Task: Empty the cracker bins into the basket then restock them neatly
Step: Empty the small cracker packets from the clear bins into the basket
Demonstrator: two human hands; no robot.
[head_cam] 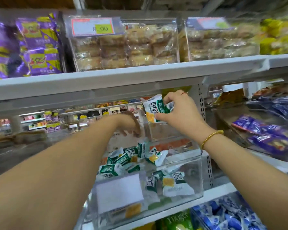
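- Several cracker packets (110, 171) lie jumbled in the clear bin (195, 168), mostly on its left side.
- Your right hand (181, 113) pinches a held packet (152, 112) above the bin's far edge. If you are restocking, lay it flat, label up.
- Your left hand (130, 125) is blurred at the far end, so I cannot tell its grip.

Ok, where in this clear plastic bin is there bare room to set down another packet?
The back right of the clear plastic bin, below the right hand holding a green-and-white cracker packet, looks bare between the rear wall and the heap of loose packets. The middle and front are crowded; the left hand fills the back left.
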